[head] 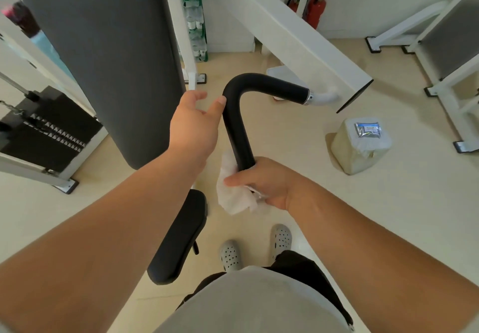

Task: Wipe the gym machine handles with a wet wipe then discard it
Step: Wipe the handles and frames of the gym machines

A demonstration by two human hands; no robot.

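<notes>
A black bent handle [238, 130] of the white gym machine runs from a chrome collar at the right down toward me. My right hand [267, 185] grips the handle's lower end with a crumpled white wet wipe [233, 198] wrapped round it; part of the wipe hangs below my fingers. My left hand [194, 125] is beside the handle's bend with fingers relaxed and the thumb touching the black grip. A small bin [360, 148] lined with a clear bag stands on the floor to the right, with a wipe packet [368, 128] lying on top.
A tall grey back pad [108, 55] rises at the left, with a weight stack [49, 130] behind it. A black seat pad [181, 236] sits below my arms. White machine frames [293, 29] cross above; fire extinguishers [315, 8] stand by the far wall.
</notes>
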